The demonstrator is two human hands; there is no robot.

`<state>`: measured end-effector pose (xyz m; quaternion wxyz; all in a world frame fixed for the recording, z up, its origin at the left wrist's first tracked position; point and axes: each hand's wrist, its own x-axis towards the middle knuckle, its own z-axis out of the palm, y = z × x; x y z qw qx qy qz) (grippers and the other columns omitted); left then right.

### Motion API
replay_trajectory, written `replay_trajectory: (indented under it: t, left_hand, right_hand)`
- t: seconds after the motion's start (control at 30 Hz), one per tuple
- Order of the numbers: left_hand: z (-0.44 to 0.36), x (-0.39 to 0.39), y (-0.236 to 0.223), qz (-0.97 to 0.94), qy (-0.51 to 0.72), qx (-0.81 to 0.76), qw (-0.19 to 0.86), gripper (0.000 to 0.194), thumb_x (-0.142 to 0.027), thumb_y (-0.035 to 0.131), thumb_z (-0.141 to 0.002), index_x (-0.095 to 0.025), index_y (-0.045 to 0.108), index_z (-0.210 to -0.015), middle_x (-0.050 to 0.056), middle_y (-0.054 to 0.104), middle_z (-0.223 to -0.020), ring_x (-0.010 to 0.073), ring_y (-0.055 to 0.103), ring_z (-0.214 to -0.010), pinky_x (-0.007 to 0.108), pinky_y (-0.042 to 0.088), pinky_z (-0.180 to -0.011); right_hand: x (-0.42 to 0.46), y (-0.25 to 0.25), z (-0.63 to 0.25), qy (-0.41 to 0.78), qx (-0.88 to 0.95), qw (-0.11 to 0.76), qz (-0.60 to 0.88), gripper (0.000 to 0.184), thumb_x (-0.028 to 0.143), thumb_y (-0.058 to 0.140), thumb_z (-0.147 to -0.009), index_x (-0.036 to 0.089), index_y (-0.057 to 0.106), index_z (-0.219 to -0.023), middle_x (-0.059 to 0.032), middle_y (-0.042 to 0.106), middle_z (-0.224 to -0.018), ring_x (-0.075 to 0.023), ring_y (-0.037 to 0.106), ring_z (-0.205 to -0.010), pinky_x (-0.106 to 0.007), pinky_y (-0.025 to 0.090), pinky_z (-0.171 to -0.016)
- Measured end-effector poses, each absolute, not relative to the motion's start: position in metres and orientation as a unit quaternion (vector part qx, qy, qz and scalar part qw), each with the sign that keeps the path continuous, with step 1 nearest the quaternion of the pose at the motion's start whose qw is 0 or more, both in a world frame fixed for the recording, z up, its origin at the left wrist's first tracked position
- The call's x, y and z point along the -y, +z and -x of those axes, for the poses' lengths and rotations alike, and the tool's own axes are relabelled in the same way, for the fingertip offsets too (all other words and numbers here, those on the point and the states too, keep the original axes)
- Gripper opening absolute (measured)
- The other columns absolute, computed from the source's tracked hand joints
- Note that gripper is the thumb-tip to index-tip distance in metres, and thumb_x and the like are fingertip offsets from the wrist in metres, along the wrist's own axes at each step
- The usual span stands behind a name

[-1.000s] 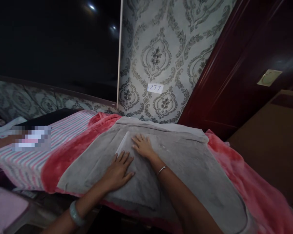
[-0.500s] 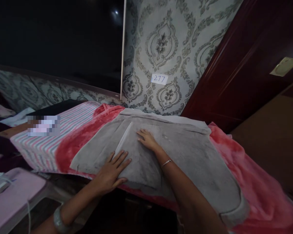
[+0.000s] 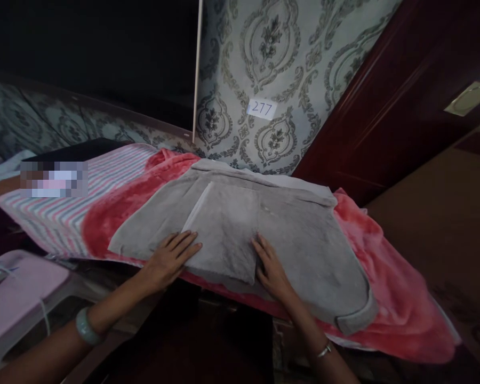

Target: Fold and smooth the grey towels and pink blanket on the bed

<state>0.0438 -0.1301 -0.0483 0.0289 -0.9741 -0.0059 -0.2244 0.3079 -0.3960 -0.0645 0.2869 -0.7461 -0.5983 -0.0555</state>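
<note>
A grey garment lies spread over a red fleece blanket on a narrow board. A folded flap of the grey cloth lies on top near its middle. My left hand rests flat on the near left corner of that flap, fingers spread, open. My right hand lies flat on the grey cloth beside the flap's near right corner, fingers stretched out. Neither hand holds anything. A pale bangle is on my left wrist and a thin bracelet on my right.
A striped cloth covers the board's left end. A pink stool-like surface with a cable stands at the near left. Patterned wallpaper bears a label reading 277. A dark red wooden door is at the right.
My right hand slid from the middle of the flap back to its near right corner. My left hand moved slightly nearer along the flap's left edge. The view tilted down.
</note>
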Motion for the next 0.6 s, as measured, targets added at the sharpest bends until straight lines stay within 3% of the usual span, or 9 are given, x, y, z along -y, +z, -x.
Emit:
replay_trajectory:
  t: [0.07,0.13,0.3,0.4,0.5,0.6]
  left_hand:
    - [-0.043,0.132,-0.046,0.976,-0.217,0.011,0.024,0.072,-0.006,0.05,-0.088,-0.028,0.043,-0.156,0.008,0.042,-0.163,0.0291,0.039,-0.149,0.049,0.036,-0.12]
    - [-0.043,0.133,-0.044,0.978,-0.208,0.016,0.013,0.072,-0.007,0.051,-0.088,-0.029,0.043,-0.156,0.008,0.041,-0.164,0.0292,0.038,-0.15,0.049,0.036,-0.12]
    - [-0.042,0.133,-0.042,0.981,-0.195,0.012,0.007,0.068,-0.01,0.049,-0.09,-0.026,0.044,-0.155,0.009,0.042,-0.164,0.0282,0.037,-0.152,0.049,0.033,-0.123]
    - [-0.042,0.135,-0.042,0.983,-0.185,0.022,-0.007,0.069,-0.013,0.051,-0.09,-0.027,0.042,-0.157,0.008,0.043,-0.163,0.0283,0.037,-0.151,0.049,0.031,-0.124]
    - [-0.043,0.137,-0.04,0.983,-0.177,0.039,-0.026,0.068,-0.019,0.052,-0.092,-0.026,0.039,-0.158,0.01,0.045,-0.162,0.0288,0.04,-0.149,0.05,0.031,-0.123]
    - [-0.044,0.138,-0.039,0.976,-0.207,0.055,-0.034,0.059,-0.028,0.054,-0.095,-0.019,0.047,-0.152,0.015,0.052,-0.153,0.0306,0.047,-0.142,0.051,0.036,-0.119]
  right_hand:
    - [0.396,-0.063,-0.298,-0.069,0.612,0.265,0.742,0.107,-0.003,0.043,-0.071,0.032,0.012,-0.167,-0.0053,0.012,-0.174,-0.0251,0.016,-0.159,-0.057,0.028,-0.126]
    - [0.392,-0.059,-0.292,-0.074,0.632,0.246,0.732,0.111,-0.005,0.045,-0.069,0.034,0.009,-0.167,-0.0054,0.011,-0.174,-0.0268,0.016,-0.159,-0.058,0.029,-0.125]
    - [0.387,-0.047,-0.29,-0.054,0.672,0.221,0.705,0.095,0.005,0.055,-0.077,0.029,0.025,-0.165,-0.0088,0.019,-0.173,-0.0282,0.017,-0.159,-0.056,0.03,-0.124]
    - [0.383,-0.04,-0.291,-0.017,0.681,0.2,0.704,0.077,0.016,0.06,-0.081,0.03,0.046,-0.156,-0.0078,0.035,-0.167,-0.03,0.021,-0.158,-0.058,0.026,-0.123]
    - [0.376,-0.029,-0.293,0.004,0.669,0.22,0.71,0.059,0.024,0.06,-0.087,0.032,0.059,-0.145,-0.0062,0.055,-0.154,-0.0292,0.035,-0.152,-0.059,0.023,-0.124]
    - [0.366,-0.016,-0.295,0.002,0.655,0.268,0.707,0.046,0.033,0.061,-0.091,0.033,0.066,-0.137,-0.0055,0.065,-0.143,-0.0275,0.05,-0.142,-0.056,0.025,-0.124]
